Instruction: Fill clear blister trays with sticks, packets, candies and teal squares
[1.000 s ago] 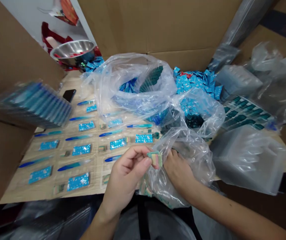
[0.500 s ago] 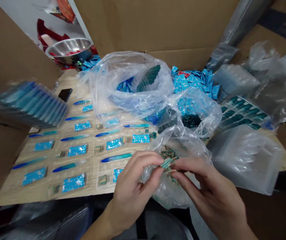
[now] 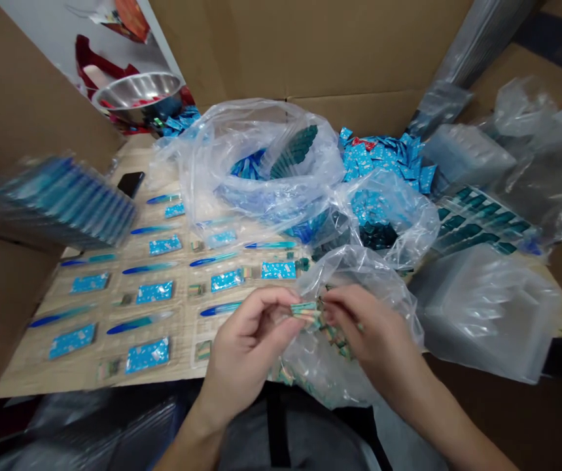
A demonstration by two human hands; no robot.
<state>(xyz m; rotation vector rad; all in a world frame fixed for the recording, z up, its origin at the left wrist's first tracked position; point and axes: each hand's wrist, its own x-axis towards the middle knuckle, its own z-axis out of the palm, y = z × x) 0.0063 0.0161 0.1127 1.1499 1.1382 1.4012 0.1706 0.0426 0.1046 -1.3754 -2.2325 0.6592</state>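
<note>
Small, flat, green-and-peach striped pieces point(image 3: 305, 312) are pinched at the fingertips of the nearly closed left hand point(image 3: 244, 343). Just beside it, the right hand point(image 3: 377, 333) is half curled over a clear plastic bag point(image 3: 354, 260); whether anything is gripped there cannot be told.

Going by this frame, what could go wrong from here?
The small striped pieces are pinched at the tips of the left hand's fingers, so one could slip out.

The clear bag appears to hang past the table's front edge; a knock might tip or drag it down.

The clear plastic stack seems to overhang that edge too, so a stray elbow could shift it.
</note>
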